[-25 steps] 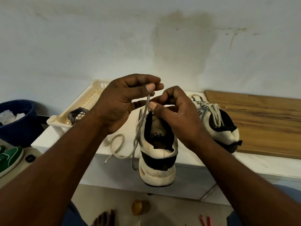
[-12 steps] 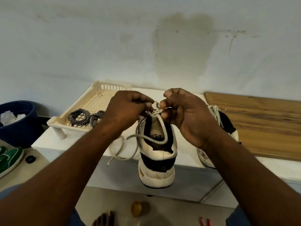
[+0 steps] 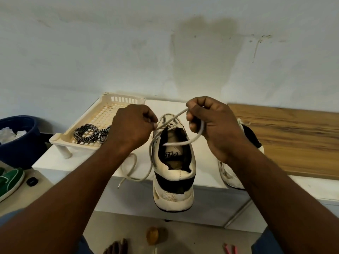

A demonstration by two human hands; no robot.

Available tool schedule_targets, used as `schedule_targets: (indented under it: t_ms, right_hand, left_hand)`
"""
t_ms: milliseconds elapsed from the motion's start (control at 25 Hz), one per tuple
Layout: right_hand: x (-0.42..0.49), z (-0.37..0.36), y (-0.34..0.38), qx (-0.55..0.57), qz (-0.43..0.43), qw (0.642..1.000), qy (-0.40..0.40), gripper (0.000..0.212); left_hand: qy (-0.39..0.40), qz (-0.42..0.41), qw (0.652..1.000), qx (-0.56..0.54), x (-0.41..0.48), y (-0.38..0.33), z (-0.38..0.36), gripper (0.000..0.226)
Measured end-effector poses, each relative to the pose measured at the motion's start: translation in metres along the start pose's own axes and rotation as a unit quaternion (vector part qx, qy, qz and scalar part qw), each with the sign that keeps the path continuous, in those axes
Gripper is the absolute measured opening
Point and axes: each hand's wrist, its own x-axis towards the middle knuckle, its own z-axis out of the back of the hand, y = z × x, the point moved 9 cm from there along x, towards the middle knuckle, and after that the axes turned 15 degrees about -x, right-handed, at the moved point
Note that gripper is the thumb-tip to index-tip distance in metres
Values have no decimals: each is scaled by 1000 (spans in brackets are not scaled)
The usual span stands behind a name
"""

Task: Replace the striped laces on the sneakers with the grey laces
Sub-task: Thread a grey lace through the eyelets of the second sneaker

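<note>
Where the view begins, at the floor, a bare foot [image 3: 115, 247] shows at the lower edge, with a green shoe [image 3: 11, 181] on a low surface to the left. Above it, the near sneaker [image 3: 173, 182] points away from the viewer, its heel projecting past the front edge of the white ledge [image 3: 77, 163]. Print on its insole is upside down and begins "Z-"; the rest is unclear. The grey lace [image 3: 194, 139] is threaded at the throat. The left hand [image 3: 132, 125] pinches one strand. The right hand [image 3: 214, 125] curls its fingers round the other, which loops across the shoe opening. A loose length trails left over the ledge edge. The second sneaker [image 3: 229, 177] stands just beside, partly hidden by the right forearm, near a wooden board [image 3: 286, 136]. Farther left, a cream slatted tray [image 3: 60, 139] holds the striped laces [image 3: 88, 133], coiled at its near end. A blue bucket [image 3: 22, 149] holds crumpled white material. Bare ledge lies between tray and sneaker.
</note>
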Motion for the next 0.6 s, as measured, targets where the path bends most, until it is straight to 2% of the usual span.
schedule_targets:
  t_ms: [80,160,240,320,360,400,440,520,600]
  right_hand:
    - [3,9,-1,-1,6,1000,-12,17]
    - [2,9,1,-62,26,998,-8,24]
    - [0,1,0,-124,30,992,15,23]
    - [-2,-3,-1,-194,35,980,4,9]
    - [-3,-2,-1,-229,46,972,-19,8]
    - [-3,0,0,-257,61,963,-48,13]
    - [-3,3,1,-267,73,958,-74,15]
    - [1,5,0,-258,81,959,-84,13]
    - [4,1,-5,-242,66,966,-58,15]
  left_hand:
    - [42,23,981,186,-3,14,-6,11]
    - [62,63,972,217,-6,23,-10,29]
    - [18,14,978,209,-6,6,-3,39]
    - [-21,-82,991,104,-10,-24,4,32]
    - [1,-90,996,-10,-11,-32,3,25]
    - [60,-65,987,-131,-13,-35,-7,22]
    - [122,-36,970,-206,-18,-39,-19,21]
    - [181,-30,955,-232,-27,-46,-33,19]
    - [154,-39,962,-221,-25,-43,-31,14]
